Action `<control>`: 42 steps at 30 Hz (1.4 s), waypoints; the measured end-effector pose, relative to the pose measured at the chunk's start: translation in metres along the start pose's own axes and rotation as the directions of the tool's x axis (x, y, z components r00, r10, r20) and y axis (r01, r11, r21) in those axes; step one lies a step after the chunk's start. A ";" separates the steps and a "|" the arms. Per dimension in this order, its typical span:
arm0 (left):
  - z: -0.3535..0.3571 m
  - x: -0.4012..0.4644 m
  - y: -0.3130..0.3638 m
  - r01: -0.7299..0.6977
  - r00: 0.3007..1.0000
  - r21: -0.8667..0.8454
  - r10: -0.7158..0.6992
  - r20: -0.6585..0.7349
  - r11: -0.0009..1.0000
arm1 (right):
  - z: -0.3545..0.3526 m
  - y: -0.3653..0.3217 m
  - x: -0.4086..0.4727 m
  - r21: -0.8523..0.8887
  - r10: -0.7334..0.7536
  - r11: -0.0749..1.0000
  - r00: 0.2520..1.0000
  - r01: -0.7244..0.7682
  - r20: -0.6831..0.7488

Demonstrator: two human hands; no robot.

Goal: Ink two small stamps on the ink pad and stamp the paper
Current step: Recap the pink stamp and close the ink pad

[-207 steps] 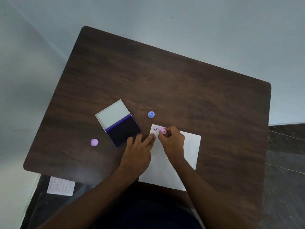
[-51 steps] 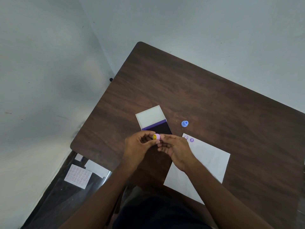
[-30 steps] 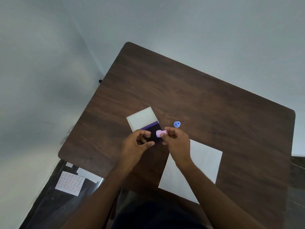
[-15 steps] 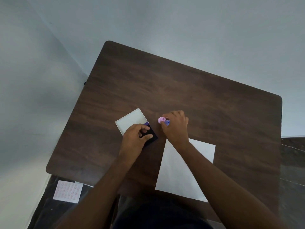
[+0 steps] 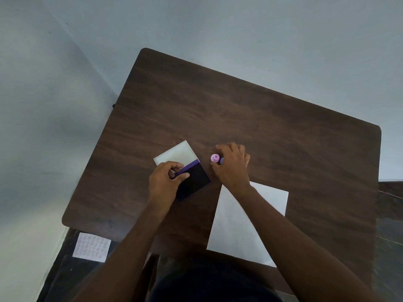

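My right hand (image 5: 234, 165) rests on the table just right of the ink pad, fingers curled. A pink stamp (image 5: 215, 158) stands upright at its fingertips, touching the thumb. The blue stamp (image 5: 221, 160) is right beside it, mostly hidden between thumb and fingers. Which of the two stamps the hand grips is unclear. My left hand (image 5: 165, 182) pinches the left end of the purple hinge edge of the open ink pad (image 5: 195, 182). The pad's white lid (image 5: 175, 154) lies flat behind it. The white paper (image 5: 235, 227) lies near right, and my right forearm covers its far left corner.
The dark wooden table (image 5: 239, 110) stands in a corner between two pale walls. Its left edge and near left corner are close to my left arm. A sheet of small pink stickers (image 5: 91, 247) lies on the floor below that corner.
My right hand carried the pink stamp from over the ink pad to beside the blue stamp and has stayed there. My left hand moved onto the pad's hinge edge and closed on it.
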State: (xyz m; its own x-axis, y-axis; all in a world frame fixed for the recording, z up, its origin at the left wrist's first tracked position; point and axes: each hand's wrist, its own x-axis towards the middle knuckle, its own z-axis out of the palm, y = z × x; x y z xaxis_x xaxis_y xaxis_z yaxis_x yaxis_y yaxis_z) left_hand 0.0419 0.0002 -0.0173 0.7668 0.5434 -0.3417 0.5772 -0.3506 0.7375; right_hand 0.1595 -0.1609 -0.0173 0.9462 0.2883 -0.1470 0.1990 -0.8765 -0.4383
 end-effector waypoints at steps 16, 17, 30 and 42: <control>-0.035 -0.011 -0.020 0.342 0.910 -0.577 -0.414 0.007 0.741 | 0.009 -0.058 0.025 0.280 -0.183 0.955 0.941 0.101 0.284; -0.034 -0.010 -0.020 0.356 0.901 -0.600 -0.434 0.015 0.717 | 0.010 -0.059 0.027 0.278 -0.183 0.956 0.936 0.098 0.300; -0.031 0.002 -0.011 0.349 0.893 -0.652 -0.449 0.015 0.673 | 0.015 -0.062 0.038 0.230 -0.043 0.972 0.924 -0.049 0.380; -0.052 -0.021 0.000 0.304 0.910 -0.674 -0.416 -0.005 0.674 | -0.011 -0.053 0.017 0.381 -0.042 0.921 0.954 -0.078 0.297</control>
State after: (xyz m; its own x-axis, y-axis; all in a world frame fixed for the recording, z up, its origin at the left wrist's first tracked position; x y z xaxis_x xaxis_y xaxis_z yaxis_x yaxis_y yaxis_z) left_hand 0.0111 0.0285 0.0204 0.4561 0.6441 -0.6141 0.4324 0.4427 0.7855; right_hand 0.1681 -0.1139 0.0128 0.8187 0.4262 -0.3848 0.0124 -0.6830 -0.7303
